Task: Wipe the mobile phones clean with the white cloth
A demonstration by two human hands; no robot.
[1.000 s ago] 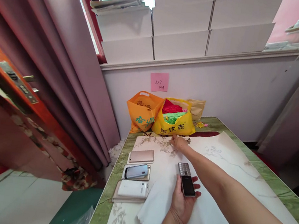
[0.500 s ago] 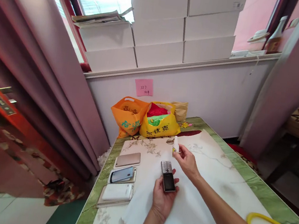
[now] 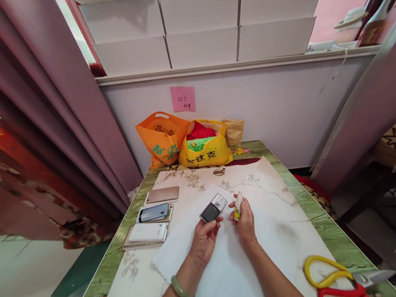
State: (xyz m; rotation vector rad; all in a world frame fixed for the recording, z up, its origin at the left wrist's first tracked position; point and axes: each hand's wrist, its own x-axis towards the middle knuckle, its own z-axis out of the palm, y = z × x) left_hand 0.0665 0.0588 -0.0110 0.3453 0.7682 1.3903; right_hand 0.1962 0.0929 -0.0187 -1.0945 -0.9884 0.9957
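Left hand (image 3: pixel 204 240), palm turned up, grasps a silver keypad phone with a dark screen (image 3: pixel 213 208) by its screen end, above a white cloth (image 3: pixel 223 285) between the left and right edges of the green-bordered table (image 3: pixel 320 219). Right hand (image 3: pixel 246 224), wrist bent inward, grips a small white plastic bottle with a yellow-marked label (image 3: pixel 238 207), upright just beside the phone. Fingers partly cover both items; label text is illegible. Both forearms are cut off at bottom.

The phone (image 3: pixel 214 207) is silver — the bottle (image 3: pixel 237 208) white and yellow.
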